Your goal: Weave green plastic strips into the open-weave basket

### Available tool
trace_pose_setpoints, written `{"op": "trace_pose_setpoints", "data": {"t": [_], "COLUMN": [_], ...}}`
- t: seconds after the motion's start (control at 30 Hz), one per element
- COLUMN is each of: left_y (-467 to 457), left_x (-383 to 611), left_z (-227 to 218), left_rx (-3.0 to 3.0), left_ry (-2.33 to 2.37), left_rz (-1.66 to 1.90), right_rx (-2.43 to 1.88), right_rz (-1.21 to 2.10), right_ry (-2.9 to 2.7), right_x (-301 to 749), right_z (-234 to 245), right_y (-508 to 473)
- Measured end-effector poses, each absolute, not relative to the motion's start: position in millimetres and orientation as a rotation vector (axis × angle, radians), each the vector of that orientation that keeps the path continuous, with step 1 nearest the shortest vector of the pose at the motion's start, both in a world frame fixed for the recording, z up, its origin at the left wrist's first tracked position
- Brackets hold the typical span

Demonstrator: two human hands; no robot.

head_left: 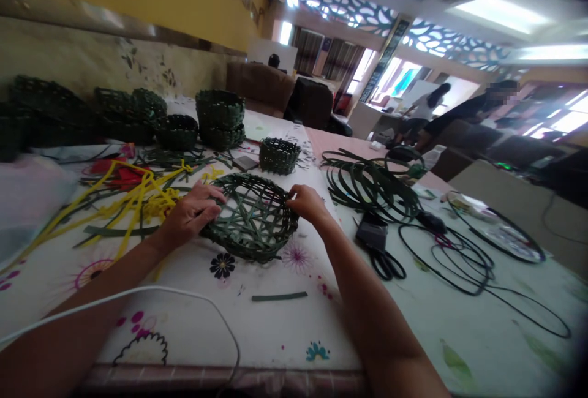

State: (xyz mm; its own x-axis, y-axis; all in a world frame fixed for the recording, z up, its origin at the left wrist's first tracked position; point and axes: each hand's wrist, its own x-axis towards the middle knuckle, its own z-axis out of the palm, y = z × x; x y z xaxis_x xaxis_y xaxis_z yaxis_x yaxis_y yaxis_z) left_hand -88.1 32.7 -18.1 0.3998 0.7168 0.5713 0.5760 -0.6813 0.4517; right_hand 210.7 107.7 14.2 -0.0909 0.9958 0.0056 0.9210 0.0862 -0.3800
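Head view. Main item: a half-woven green basket (pixel 252 220), an open lattice of flat strips, lying on the counter (pixel 184 330) at lower centre of the frame, between both hands. Left hand (pixel 190 214): grip apart, fingers laid flat against the basket's left rim. Right hand (pixel 307 202): grip together, fingertips clamped on strands of the right rim.

Just left of the left hand: tangled yellow strips (pixel 151 202). Upper left of the frame: stacked woven green baskets (pixel 220 110). Directly above the work: a small green basket (pixel 279 156). Right of the right hand: a coil of green strip (pixel 367 187), black-handled scissors (pixel 388 266), black wire loops (pixel 459 257). Lower centre: one short green strip (pixel 279 296). Across the left forearm (pixel 92 288): a white cable (pixel 138 291). Upper right, beyond the counter: a standing person (pixel 463 110).
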Motion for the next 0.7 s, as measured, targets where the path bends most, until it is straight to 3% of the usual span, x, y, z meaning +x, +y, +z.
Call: {"op": "trace_pose_setpoints", "data": {"t": [0.13, 0.3, 0.43, 0.6, 0.7], "left_y": [28.2, 23.3, 21.1, 24.7, 26.4], "left_x": [-88.4, -79.5, -80.8, -95.5, -96.1], "left_z": [-13.1, -10.2, -5.4, 0.8, -2.5], "left_rx": [2.547, 2.739, 2.751, 2.731, 2.639], "left_ry": [1.042, 0.759, 0.829, 0.939, 0.982], "left_rz": [1.163, 0.869, 0.728, 0.816, 0.836], "right_rx": [-1.868, -1.829, -1.906, -1.911, -1.925], "right_rz": [0.457, 0.519, 0.645, 1.013, 1.027], "right_ry": [-2.148, -2.073, -2.055, -2.057, -2.017], "right_x": [212.9, 207.6, 211.5, 226.4, 225.7], "right_z": [17.8, 11.9, 11.1, 11.2, 5.7], "right_y": [100.4, 101.4, 103.4, 104.1, 104.3]}}
